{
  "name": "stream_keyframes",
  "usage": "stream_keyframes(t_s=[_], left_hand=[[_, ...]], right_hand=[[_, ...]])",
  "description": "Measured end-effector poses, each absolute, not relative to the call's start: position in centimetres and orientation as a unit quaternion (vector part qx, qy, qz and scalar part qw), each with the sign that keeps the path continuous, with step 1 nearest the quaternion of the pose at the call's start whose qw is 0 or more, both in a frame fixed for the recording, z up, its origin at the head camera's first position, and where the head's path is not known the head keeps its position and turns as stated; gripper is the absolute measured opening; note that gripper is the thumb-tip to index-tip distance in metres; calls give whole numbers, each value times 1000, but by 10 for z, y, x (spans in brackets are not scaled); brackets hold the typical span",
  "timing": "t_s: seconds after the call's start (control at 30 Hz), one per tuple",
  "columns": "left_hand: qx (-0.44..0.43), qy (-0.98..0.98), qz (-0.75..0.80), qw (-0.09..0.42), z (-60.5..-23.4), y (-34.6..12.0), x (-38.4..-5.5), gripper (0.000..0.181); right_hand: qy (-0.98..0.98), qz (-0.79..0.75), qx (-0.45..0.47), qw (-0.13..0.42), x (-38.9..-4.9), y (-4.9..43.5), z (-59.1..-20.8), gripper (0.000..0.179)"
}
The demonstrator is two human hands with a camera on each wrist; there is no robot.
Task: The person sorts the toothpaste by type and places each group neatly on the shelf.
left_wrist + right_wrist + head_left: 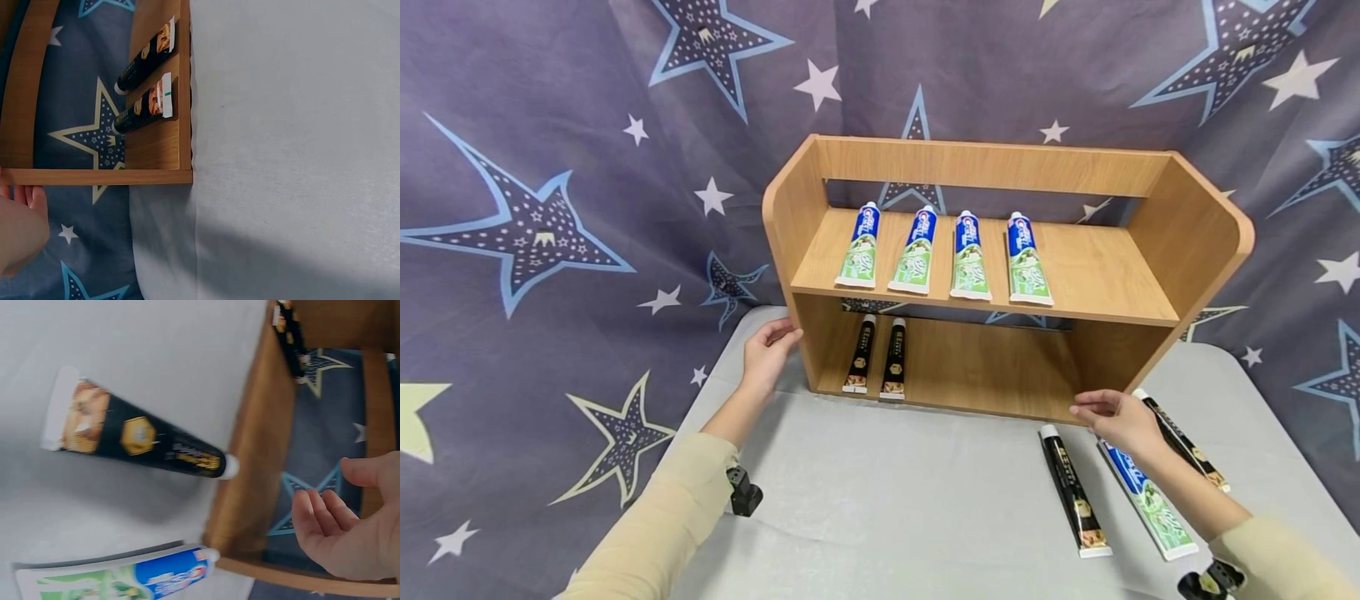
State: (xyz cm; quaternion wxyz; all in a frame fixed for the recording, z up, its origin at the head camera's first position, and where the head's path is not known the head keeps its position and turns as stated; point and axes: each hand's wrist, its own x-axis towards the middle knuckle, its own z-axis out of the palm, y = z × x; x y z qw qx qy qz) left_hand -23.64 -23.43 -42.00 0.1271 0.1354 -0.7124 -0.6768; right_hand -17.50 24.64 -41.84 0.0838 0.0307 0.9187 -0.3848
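A wooden two-tier shelf (pixel 985 310) stands on the table. Several blue, white and green toothpaste tubes (pixel 967 255) lie side by side on its upper board. Two black toothpaste tubes (pixel 893 358) lie at the left of the lower board. My left hand (pixel 767 357) is at the shelf's left side panel (pixel 94 177), its fingertips against the outer face. Near the lower right front of the shelf, my right hand (pixel 1122 423) holds nothing, its fingers loosely bent. Below it lie a black toothpaste tube (pixel 150 434) and a blue-green toothpaste tube (pixel 125 578).
Another black toothpaste tube (pixel 1187 446) lies at the far right, partly behind my right hand. A grey-white cloth covers the table (pixel 880 500). A dark star-patterned curtain (pixel 587 167) hangs behind the shelf and down both sides.
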Motion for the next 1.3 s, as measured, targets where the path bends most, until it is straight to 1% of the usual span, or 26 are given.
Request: stream_keyframes(t_s=[0.17,0.43,0.53,0.63,0.77,0.8,0.97,1.3], left_hand=[[137,-711,-678,123,-420,-235,-236,35],[139,-713,-677,120,-419,-235,-237,33],[138,-713,-677,120,-419,-235,-237,34],[140,-715,-675,119,-418,-234,-236,34],[146,-717,-671,115,-417,-233,-236,34],[146,-718,-671,115,-417,-233,-236,34],[149,-720,-668,115,-415,-233,-237,35],[153,-724,-662,115,-417,-234,-236,34]], right_hand=[[918,-381,33,105,-168,253,-437,38],[907,-401,31,121,-164,260,-459,42],[894,-428,21,127,-163,264,-470,44],[876,-462,5,139,-159,266,-483,42],[879,-450,26,154,-151,263,-494,40],[886,-435,44,156,-150,260,-494,42],[906,-393,64,142,-148,254,-495,40],[939,-320,55,113,-147,244,-493,32]])
